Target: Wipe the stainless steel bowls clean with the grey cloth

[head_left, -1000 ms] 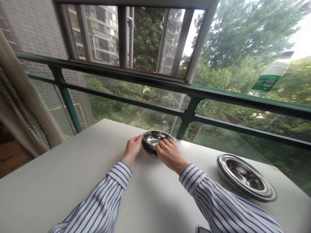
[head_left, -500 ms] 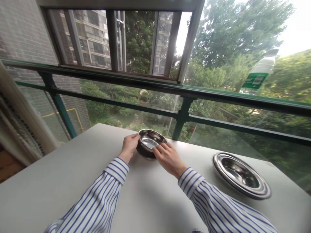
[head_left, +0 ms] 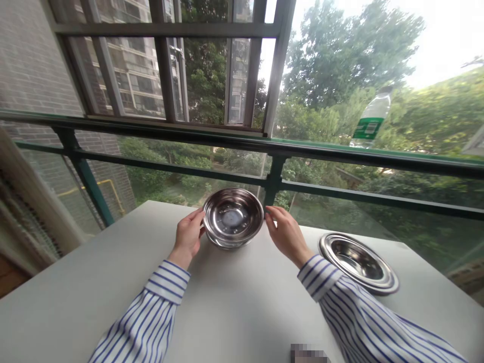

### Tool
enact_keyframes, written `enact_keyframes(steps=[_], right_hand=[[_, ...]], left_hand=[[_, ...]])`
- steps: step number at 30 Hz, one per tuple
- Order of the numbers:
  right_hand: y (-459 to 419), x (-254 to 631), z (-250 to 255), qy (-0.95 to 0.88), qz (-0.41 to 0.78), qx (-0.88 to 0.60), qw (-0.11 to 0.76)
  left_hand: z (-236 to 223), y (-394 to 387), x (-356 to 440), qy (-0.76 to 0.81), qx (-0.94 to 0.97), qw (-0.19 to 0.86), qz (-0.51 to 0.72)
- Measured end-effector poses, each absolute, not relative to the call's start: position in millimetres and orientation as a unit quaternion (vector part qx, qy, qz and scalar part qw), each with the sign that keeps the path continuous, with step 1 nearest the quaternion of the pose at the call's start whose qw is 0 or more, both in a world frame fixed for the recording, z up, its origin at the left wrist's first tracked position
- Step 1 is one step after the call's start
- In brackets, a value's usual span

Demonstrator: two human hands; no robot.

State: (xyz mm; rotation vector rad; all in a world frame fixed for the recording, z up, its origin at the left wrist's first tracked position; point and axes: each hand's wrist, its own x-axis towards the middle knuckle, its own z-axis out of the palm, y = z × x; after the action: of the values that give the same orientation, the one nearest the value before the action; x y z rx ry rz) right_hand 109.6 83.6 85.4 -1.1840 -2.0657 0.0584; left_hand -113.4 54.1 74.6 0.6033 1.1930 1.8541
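Observation:
A shiny stainless steel bowl is between my hands near the far edge of the white table, its inside tilted toward me. Water drops or bright specks show on its inner wall. My left hand pinches the left rim, thumb toward me. On the opposite side, my right hand has its curled fingertips at the right rim. Below the bowl's front, a second curved metal edge shows; I cannot tell whether it is another bowl or the same one's base.
Wide-rimmed steel dishes, seemingly stacked, lie on the white table at right. Behind the table runs a green railing, with a green-labelled plastic bottle standing on it. A curtain hangs at left. A pixelated patch covers something at the near edge.
The bowl's opening has tipped toward me and looks wider. My right hand has moved from the front rim to the right side. The view has shifted slightly right and upward.

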Motion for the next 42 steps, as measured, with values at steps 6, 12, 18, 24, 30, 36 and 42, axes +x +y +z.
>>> enact_keyframes(steps=[6,12,18,24,30,36,42], right_hand=[[82.7,140.2,94.9,-0.747,0.265,-0.495,0.357],[56.3,173.7,97.7,-0.716,0.363,-0.497,0.328],[36.7,207.5,90.6,-0.705,0.366,-0.533,0.29],[34.8,230.0,63.3,-0.707,0.363,-0.556,0.241],[40.9,237.7,35.0,-0.706,0.375,-0.568,0.194],[37.7,237.9,28.3,-0.721,0.355,-0.567,0.181],[35.0,236.6,30.8,-0.741,0.324,-0.556,0.191]], left_hand=[[76.4,37.8,-92.8,0.444,0.239,0.473,0.723],[74.5,26.7,-67.7,0.435,0.255,0.532,0.68],[66.4,16.9,-44.8,0.451,0.287,0.583,0.613],[47.2,10.6,-27.7,0.481,0.294,0.598,0.57],[28.8,11.3,-19.1,0.511,0.271,0.588,0.565],[19.9,14.2,-16.0,0.53,0.257,0.58,0.563],[17.0,16.3,-15.9,0.541,0.26,0.572,0.559]])
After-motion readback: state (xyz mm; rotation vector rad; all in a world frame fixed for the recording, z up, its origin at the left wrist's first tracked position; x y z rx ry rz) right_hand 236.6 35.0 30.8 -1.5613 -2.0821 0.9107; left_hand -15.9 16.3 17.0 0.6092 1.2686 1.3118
